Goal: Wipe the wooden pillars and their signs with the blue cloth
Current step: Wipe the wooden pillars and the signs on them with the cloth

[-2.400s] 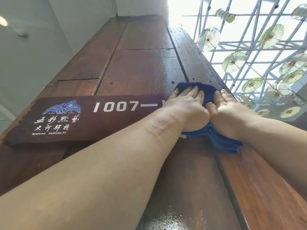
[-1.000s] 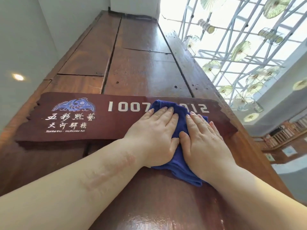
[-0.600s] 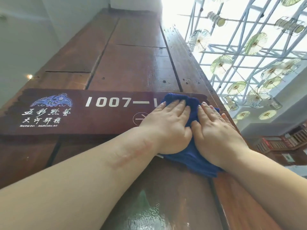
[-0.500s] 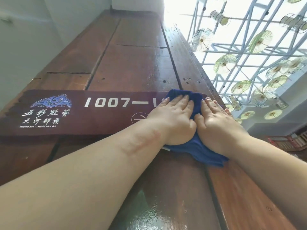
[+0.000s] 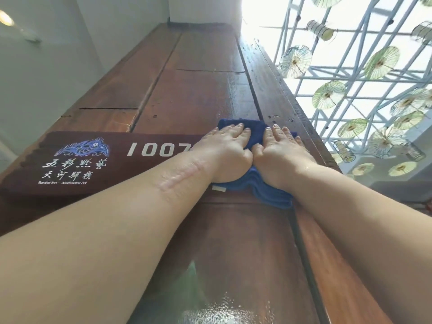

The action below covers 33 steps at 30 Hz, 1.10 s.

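Observation:
I look up a tall dark wooden pillar [image 5: 198, 94]. A dark red sign [image 5: 98, 164] crosses it, with a blue fish emblem, white characters and the digits 1007. The blue cloth [image 5: 266, 190] lies over the sign's right end. My left hand [image 5: 226, 153] and my right hand [image 5: 280, 155] press flat on the cloth side by side, fingers straight and pointing up. The cloth shows above the fingertips and hangs in folds below the wrists. The hands and cloth hide the sign's right part.
A white wall [image 5: 46, 73] with a ceiling light [image 5: 5, 18] runs along the left. To the right is a white lattice skylight [image 5: 350, 66] hung with green paper umbrellas [image 5: 328, 94]. The pillar's right edge [image 5: 304, 127] drops off beside my right hand.
Both hands slid the cloth from the sign's middle to its right end, and in the last half second a little further up. More of the number is covered.

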Each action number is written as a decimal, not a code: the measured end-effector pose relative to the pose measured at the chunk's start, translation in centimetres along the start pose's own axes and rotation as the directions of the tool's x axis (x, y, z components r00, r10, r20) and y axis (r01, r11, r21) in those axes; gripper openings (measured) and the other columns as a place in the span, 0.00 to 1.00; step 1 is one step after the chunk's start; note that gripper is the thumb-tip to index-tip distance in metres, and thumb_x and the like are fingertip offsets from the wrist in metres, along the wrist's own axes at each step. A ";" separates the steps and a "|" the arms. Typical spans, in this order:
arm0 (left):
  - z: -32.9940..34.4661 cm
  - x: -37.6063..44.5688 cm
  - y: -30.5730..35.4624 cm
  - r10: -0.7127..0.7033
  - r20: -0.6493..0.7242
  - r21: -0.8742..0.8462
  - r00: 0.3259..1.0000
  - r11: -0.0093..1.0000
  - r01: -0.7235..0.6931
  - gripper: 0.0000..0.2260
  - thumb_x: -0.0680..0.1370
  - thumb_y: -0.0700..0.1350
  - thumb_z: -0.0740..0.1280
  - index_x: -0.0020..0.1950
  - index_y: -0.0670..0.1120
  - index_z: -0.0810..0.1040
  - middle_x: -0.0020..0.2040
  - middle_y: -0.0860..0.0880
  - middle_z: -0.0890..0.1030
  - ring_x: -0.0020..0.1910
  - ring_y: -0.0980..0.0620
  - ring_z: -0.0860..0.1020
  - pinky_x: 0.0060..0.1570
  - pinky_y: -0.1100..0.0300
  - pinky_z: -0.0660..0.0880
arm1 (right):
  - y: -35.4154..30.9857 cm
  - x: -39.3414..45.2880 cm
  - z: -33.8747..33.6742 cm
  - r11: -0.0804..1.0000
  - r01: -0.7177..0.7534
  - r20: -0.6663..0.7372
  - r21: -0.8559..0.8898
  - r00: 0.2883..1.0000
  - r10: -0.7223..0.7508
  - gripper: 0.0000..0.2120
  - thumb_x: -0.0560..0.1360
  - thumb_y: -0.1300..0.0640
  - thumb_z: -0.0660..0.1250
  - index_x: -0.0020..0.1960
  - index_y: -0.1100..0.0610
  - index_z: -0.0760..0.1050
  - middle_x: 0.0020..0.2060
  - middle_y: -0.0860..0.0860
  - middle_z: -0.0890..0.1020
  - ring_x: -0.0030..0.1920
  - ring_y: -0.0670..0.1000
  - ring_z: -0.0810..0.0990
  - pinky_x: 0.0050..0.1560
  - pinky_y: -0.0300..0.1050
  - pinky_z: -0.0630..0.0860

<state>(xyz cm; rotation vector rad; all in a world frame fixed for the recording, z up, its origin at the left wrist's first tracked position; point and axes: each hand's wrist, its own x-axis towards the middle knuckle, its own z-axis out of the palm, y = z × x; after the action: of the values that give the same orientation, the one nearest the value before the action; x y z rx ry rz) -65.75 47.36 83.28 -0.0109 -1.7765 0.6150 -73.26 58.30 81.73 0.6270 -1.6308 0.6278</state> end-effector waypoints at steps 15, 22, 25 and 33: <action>0.6 -8.3 -2.5 0.011 -0.222 0.013 0.975 1.000 -0.009 0.24 0.79 0.51 0.51 0.75 0.48 0.59 0.76 0.50 0.59 0.75 0.54 0.54 0.73 0.58 0.48 | -5.0 -6.6 2.8 0.988 0.155 -0.219 0.021 0.965 -0.147 0.23 0.80 0.52 0.49 0.73 0.60 0.59 0.74 0.58 0.62 0.74 0.55 0.58 0.74 0.48 0.50; 0.5 -9.9 0.4 0.029 -0.409 -0.146 0.912 0.984 -0.097 0.16 0.75 0.51 0.54 0.48 0.44 0.78 0.42 0.48 0.78 0.43 0.44 0.75 0.45 0.47 0.70 | -2.0 -9.4 1.3 0.945 0.316 -0.437 0.086 0.864 -0.250 0.05 0.75 0.59 0.61 0.47 0.59 0.75 0.38 0.55 0.81 0.38 0.61 0.79 0.39 0.50 0.75; -0.5 -9.4 0.8 0.067 -0.357 -0.172 0.932 0.976 -0.136 0.15 0.77 0.52 0.55 0.48 0.44 0.76 0.41 0.48 0.78 0.43 0.45 0.75 0.45 0.49 0.72 | -0.4 -9.2 -0.3 0.887 0.323 -0.315 0.330 0.923 -0.219 0.12 0.77 0.47 0.55 0.52 0.52 0.73 0.38 0.51 0.82 0.40 0.59 0.79 0.40 0.49 0.75; -2.4 -8.0 0.2 0.125 -0.357 -0.191 0.926 0.960 -0.204 0.12 0.78 0.55 0.56 0.53 0.51 0.75 0.46 0.54 0.81 0.45 0.50 0.78 0.44 0.53 0.74 | 2.0 -7.9 -4.3 0.833 0.403 -0.030 0.379 0.905 -0.425 0.28 0.63 0.40 0.69 0.61 0.32 0.65 0.47 0.38 0.78 0.45 0.36 0.77 0.39 0.30 0.72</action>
<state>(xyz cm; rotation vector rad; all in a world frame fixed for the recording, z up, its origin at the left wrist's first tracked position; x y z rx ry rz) -61.23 45.91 76.38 -0.4064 -1.5043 0.4935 -70.64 63.16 74.41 1.2569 -1.3642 0.6057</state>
